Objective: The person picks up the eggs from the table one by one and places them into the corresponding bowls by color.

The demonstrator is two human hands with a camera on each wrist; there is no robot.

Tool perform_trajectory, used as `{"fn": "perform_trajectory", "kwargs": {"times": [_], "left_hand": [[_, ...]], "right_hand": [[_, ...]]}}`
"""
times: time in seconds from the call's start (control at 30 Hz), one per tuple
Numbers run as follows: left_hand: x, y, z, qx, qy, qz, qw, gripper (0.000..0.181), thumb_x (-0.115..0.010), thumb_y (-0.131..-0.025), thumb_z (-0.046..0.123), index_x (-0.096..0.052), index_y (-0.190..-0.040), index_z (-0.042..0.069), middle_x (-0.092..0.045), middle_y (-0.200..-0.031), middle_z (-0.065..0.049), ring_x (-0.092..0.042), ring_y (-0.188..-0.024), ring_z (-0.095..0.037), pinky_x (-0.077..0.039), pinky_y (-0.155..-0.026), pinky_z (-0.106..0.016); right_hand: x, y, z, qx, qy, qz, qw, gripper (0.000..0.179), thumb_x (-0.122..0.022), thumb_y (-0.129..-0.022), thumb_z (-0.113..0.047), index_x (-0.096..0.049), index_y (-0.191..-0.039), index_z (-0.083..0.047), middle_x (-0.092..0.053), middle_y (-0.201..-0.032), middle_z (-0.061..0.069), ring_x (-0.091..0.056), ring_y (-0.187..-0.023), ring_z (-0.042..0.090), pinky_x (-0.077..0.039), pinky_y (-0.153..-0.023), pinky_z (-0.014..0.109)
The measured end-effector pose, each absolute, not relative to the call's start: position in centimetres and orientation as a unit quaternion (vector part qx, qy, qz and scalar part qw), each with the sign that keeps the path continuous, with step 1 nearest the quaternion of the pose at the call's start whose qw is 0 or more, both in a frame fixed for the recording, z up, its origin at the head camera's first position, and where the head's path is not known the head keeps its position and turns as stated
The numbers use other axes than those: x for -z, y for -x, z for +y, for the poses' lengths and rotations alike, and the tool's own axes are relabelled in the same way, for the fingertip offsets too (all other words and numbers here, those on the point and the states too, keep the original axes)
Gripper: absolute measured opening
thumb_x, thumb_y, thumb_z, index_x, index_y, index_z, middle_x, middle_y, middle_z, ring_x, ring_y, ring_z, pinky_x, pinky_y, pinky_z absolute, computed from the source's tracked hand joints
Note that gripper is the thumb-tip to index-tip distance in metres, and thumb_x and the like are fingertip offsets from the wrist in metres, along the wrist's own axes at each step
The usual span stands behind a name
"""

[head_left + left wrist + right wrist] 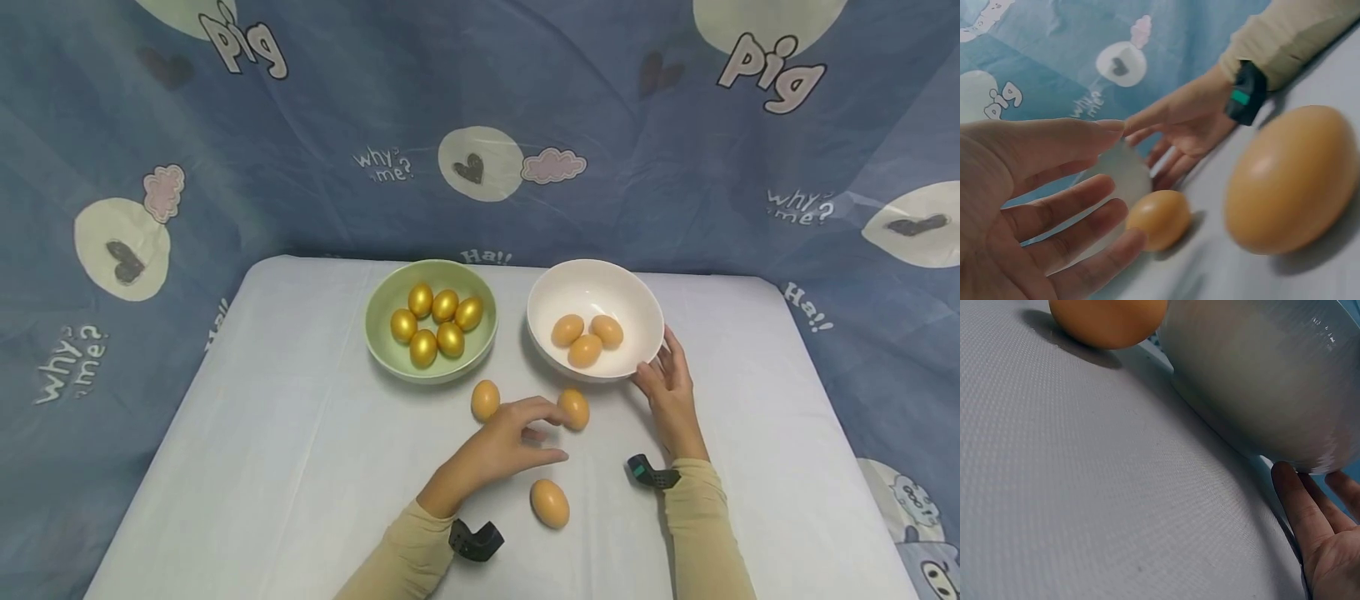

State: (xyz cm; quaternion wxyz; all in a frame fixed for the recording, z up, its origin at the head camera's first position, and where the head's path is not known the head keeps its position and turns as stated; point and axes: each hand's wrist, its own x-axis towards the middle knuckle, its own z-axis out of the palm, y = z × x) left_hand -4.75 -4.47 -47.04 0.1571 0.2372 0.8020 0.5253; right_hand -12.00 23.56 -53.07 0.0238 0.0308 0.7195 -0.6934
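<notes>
My left hand (506, 446) reaches over the white table with fingers spread and thumb apart. Its fingertips are right at a brown egg (573, 409), also in the left wrist view as the smaller egg (1160, 220) beyond the fingers. Against the outer right side of a white bowl (637, 304) rests my right hand (672, 400), thumb near the front rim. The right wrist view has its extended fingertips on the bowl's outer wall (1254, 381). Inside this bowl lie three brown eggs (585, 351). Nearer the front is another brown egg (550, 503), large in the left wrist view.
A green bowl (377, 354) holding several golden eggs (423, 348) stands left of the white one. One more brown egg (486, 401) lies between the green bowl and my left hand. Behind the table (285, 483) hangs a blue printed cloth (322, 192).
</notes>
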Motion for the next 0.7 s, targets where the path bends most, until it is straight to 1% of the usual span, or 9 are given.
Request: {"fn": "perform_trajectory", "kwargs": {"times": [0.17, 0.3, 0.4, 0.57, 0.7], "left_hand": [[48.2, 3.5, -4.7, -0.529, -0.235, 0.795, 0.178, 0.04, -0.081, -0.09, 0.015, -0.069, -0.128, 0.009, -0.069, -0.13, -0.001, -0.065, -0.124, -0.02, -0.058, -0.101, -0.02], [48.7, 2.5, -4.6, -0.525, -0.223, 0.796, 0.203, 0.039, -0.082, -0.09, 0.018, -0.069, -0.126, 0.009, -0.069, -0.129, 0.002, -0.065, -0.124, -0.02, -0.058, -0.1, -0.019], [49.0, 1.8, -4.5, -0.522, -0.222, 0.795, 0.214, 0.038, -0.082, -0.09, 0.019, -0.07, -0.125, 0.01, -0.069, -0.128, 0.003, -0.065, -0.123, -0.017, -0.058, -0.1, -0.019], [49.7, 0.8, -4.2, -0.499, -0.245, 0.805, 0.205, 0.037, -0.083, -0.088, 0.019, -0.072, -0.123, 0.012, -0.071, -0.125, 0.005, -0.064, -0.116, -0.007, -0.055, -0.097, -0.017], [50.0, 0.2, -3.9, -0.475, -0.262, 0.817, 0.193, 0.035, -0.084, -0.087, 0.019, -0.074, -0.121, 0.014, -0.073, -0.123, 0.007, -0.062, -0.116, -0.001, -0.053, -0.102, -0.019]], "right_hand": [[53.1, 12.0, 23.5, 0.696, -0.029, 0.717, 0.024, 0.077, -0.063, -0.104, -0.022, -0.018, -0.164, -0.04, -0.019, -0.174, 0.003, -0.034, -0.156, 0.032, -0.052, -0.103, 0.012], [53.2, 12.1, 23.5, 0.695, -0.028, 0.718, 0.024, 0.077, -0.063, -0.104, -0.022, -0.018, -0.164, -0.04, -0.019, -0.174, 0.003, -0.034, -0.156, 0.032, -0.052, -0.103, 0.012], [53.2, 12.1, 23.5, 0.692, -0.029, 0.721, 0.024, 0.077, -0.063, -0.104, -0.023, -0.018, -0.164, -0.04, -0.02, -0.174, 0.002, -0.035, -0.155, 0.031, -0.052, -0.103, 0.012], [53.2, 12.0, 23.5, 0.693, -0.028, 0.72, 0.023, 0.076, -0.062, -0.104, -0.021, -0.019, -0.164, -0.04, -0.02, -0.174, 0.002, -0.035, -0.155, 0.031, -0.053, -0.103, 0.013], [53.3, 12.0, 23.5, 0.69, -0.028, 0.723, 0.021, 0.077, -0.062, -0.104, -0.021, -0.019, -0.164, -0.041, -0.02, -0.174, 0.001, -0.035, -0.155, 0.032, -0.053, -0.102, 0.013]]}}
